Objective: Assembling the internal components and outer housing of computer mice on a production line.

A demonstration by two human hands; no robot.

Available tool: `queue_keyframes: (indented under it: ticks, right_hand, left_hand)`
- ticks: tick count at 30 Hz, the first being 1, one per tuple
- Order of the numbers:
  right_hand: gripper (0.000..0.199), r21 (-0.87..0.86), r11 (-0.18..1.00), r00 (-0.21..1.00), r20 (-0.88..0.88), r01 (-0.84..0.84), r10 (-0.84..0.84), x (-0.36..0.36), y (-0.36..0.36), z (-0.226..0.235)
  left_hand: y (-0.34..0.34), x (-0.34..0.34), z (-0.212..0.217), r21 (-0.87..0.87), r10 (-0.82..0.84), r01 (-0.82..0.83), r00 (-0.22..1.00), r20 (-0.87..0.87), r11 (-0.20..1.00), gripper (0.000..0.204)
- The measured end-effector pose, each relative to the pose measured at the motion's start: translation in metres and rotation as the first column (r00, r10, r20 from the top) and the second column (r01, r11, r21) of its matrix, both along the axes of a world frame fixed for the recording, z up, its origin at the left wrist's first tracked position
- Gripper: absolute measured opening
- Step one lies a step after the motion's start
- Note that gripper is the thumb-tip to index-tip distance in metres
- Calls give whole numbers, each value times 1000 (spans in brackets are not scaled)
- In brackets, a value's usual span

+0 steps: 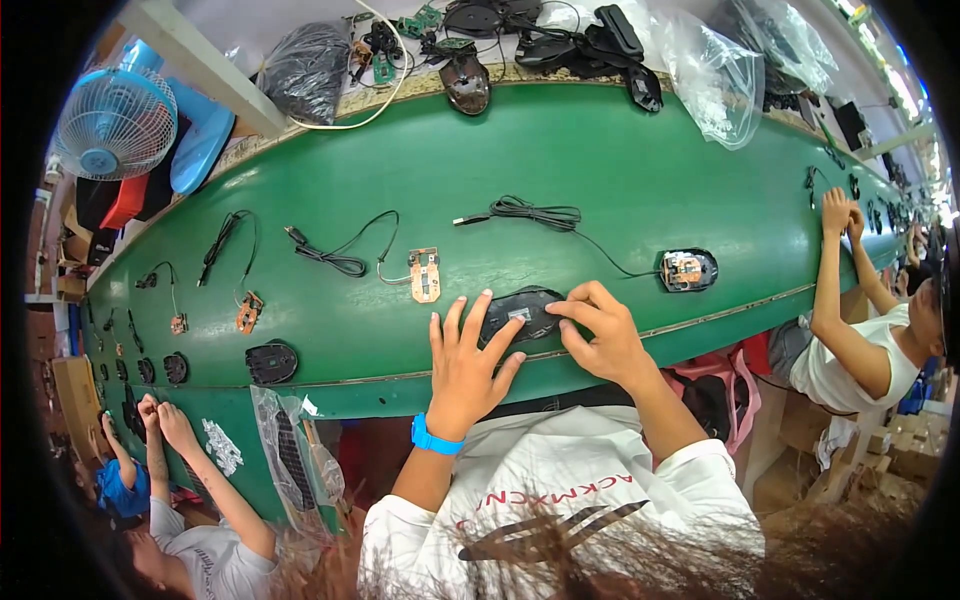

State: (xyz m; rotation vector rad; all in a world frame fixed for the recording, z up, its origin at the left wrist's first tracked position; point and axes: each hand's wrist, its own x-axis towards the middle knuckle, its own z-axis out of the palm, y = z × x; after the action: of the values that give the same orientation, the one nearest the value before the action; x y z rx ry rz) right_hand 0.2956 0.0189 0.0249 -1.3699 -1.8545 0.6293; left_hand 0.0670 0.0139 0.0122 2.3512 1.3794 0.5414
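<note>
The left hand (465, 358) is spread wide, its fingers loose and closed around nothing, with the index fingertip resting on a small silver patch inside a black mouse shell (538, 318). The right hand (612, 340) has its fingers bent, thumb and index finger at the shell's right end — whether they pinch it, I cannot tell. The shell lies near the front edge of a long green table (600, 150), between the two hands. A blue wristband (437, 436) circles the left wrist.

Just beyond the left fingers sits an orange circuit board (425, 285), wired to a black cable (345, 264). Right of the right hand, a mouse base (688, 270) has a board in it and a cord (540, 212) trailing from it.

Farther left lies another black shell (271, 362). One co-worker (215, 560) sits on the left, another (850, 350) on the right. Along the back are a clear plastic bag (715, 90) and — far left — a blue fan (117, 122).
</note>
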Motion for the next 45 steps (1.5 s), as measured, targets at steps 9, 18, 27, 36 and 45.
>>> queue_keyframes:
  ticks: [9, 18, 27, 36, 45]
  right_hand:
    - [29, -12, 999, 993, -112, 44, -45, 11, -5, -2]
    - [29, -28, 998, 988, -145, 57, -61, 21, -9, 5]
    - [26, 3, 999, 995, -99, -32, 32, 12, 0, 23]
    - [38, 45, 980, 977, 102, -192, 187, -59, 59, 25]
    - [35, 26, 981, 891, 424, -193, 164, -133, 111, -19]
  left_hand:
    - [4, -5, 9, 22, -2, 0, 997, 73, 1000, 49]
    - [78, -63, 18, 291, 91, -61, 992, -90, 955, 45]
    - [92, -77, 22, 254, 61, 63, 891, -450, 965, 17]
    - [81, -74, 22, 227, 112, 2, 865, -488, 974, 10]
    - [71, -71, 25, 251, 121, -35, 935, -334, 967, 16]
